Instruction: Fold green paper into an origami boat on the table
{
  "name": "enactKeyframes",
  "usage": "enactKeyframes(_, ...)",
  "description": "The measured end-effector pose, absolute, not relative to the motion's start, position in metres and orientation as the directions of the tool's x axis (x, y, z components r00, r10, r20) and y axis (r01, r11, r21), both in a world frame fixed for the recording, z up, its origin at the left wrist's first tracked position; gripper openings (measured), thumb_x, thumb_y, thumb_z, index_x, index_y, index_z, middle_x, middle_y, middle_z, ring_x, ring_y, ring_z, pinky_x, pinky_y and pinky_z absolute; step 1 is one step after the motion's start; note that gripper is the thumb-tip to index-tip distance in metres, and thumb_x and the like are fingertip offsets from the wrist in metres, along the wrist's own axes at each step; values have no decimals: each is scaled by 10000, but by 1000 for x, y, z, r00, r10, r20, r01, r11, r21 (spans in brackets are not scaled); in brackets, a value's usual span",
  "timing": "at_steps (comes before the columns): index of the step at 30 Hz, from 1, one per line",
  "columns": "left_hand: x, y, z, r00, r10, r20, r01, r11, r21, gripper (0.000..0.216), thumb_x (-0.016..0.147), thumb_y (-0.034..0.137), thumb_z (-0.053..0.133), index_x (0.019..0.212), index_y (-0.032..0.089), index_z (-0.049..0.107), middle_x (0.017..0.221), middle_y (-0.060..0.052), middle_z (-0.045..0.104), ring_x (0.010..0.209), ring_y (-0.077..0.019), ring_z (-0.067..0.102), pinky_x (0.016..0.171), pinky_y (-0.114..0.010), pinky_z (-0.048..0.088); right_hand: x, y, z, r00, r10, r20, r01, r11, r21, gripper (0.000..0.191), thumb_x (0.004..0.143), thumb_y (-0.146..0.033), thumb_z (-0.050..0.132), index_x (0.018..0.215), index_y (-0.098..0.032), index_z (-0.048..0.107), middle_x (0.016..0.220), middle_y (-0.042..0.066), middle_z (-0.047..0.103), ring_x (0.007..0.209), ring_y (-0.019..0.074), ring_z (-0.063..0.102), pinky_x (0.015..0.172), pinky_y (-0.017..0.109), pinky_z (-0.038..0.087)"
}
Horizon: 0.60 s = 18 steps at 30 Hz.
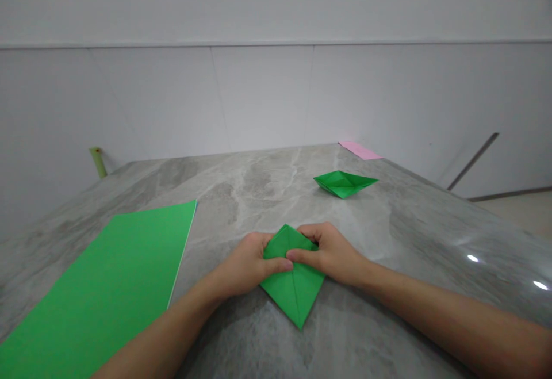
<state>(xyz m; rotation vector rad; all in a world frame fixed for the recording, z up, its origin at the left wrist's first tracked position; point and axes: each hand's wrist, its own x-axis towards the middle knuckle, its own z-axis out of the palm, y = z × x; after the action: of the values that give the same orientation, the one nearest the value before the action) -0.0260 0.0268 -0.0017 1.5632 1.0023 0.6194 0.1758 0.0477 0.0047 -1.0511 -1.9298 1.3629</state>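
A green piece of folded paper [295,293], diamond-shaped with a crease down its middle, is held low over the table between both hands. My left hand [248,264] grips its left side, thumb across the front and fingers behind. From the right, my right hand [332,252] pinches the opposite side, its thumb also on the front. The two thumb tips meet near the centre crease. What the fingers do behind the paper is mostly hidden. Beyond my right hand lies a green folded paper boat [344,183] with pointed ends.
A stack of green paper sheets [112,275] lies on the left of the grey marbled table [241,189]. Pink paper [360,150] rests at the far right corner. A white wall [263,97] stands behind the table, and a yellow-green pipe [98,162] shows at the far left.
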Motion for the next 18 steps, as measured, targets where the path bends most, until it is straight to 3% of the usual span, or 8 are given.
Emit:
enactKeyframes(6,-26,27,0,460,878,-130,257,9,966,212,766,342,678,789,134,647,665,12,577,576,-109,476,545,-215,373,177,49,2,-579,815,25,187,163,-969,165,709,-273,678,809,-146,649,739,16,616,668,155,537,579,253,419)
enactKeyframes(12,-25,26,3,439,887,-145,268,25,963,222,742,350,689,771,132,661,671,2,591,578,-116,483,542,-219,373,177,51,2,-584,810,59,174,195,-965,158,695,-215,683,834,-150,645,768,16,632,698,165,559,610,264,436)
enactKeyframes(18,-27,27,0,452,879,-151,247,39,968,259,739,382,702,708,129,658,603,17,564,531,-101,454,519,-212,357,176,48,2,-600,796,75,107,173,-979,201,730,-272,724,868,-164,627,807,20,646,726,170,579,647,279,454)
